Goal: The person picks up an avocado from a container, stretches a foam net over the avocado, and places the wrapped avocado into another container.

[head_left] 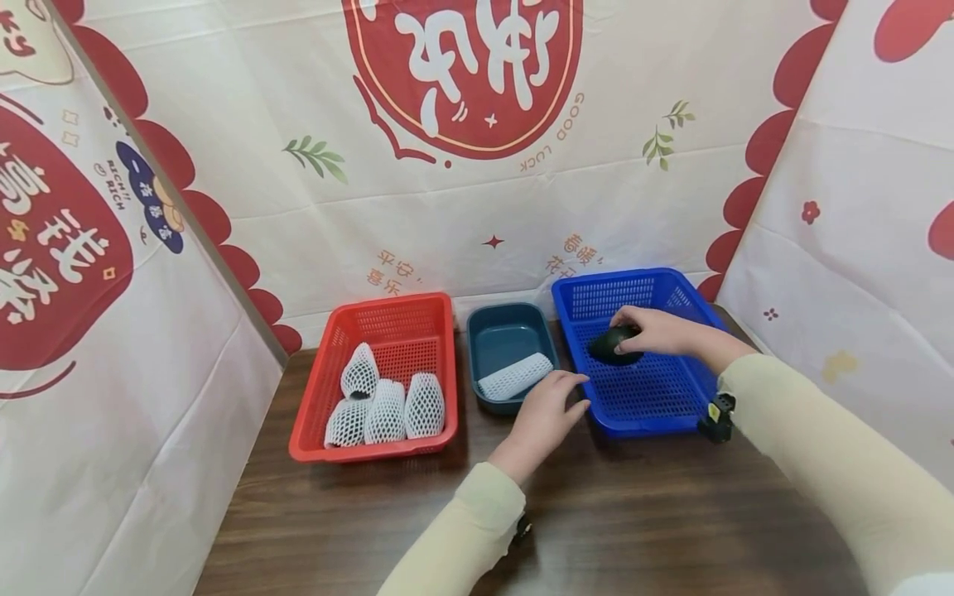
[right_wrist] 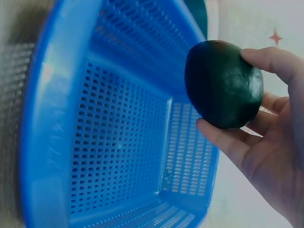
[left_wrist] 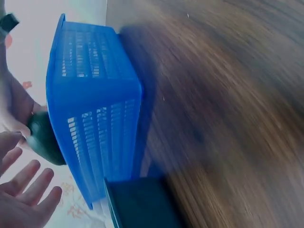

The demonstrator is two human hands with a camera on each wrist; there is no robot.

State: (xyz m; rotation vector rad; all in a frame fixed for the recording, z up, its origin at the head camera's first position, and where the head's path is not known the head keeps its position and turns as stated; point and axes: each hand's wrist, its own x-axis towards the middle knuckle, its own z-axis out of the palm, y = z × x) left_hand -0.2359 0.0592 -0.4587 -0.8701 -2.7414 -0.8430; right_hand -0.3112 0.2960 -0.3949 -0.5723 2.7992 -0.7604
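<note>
A dark green avocado [right_wrist: 224,85] is gripped between the thumb and fingers of my right hand [head_left: 656,331], above the blue basket [head_left: 633,422]. In the right wrist view, the basket's perforated floor shows beside it. My left hand [head_left: 546,414] hovers by the blue basket's near left corner, beside the teal box [head_left: 488,316]. Its fingers are spread and hold nothing, as the left wrist view also shows. A white foam net sleeve [head_left: 516,377] lies slanted in the teal box, flattened and long.
On the left, a red basket [head_left: 300,430] holds several things in white foam nets [head_left: 385,411]. All the containers stand on a dark wooden table [head_left: 596,513]. Printed cloth walls [head_left: 447,215] enclose the back and both sides.
</note>
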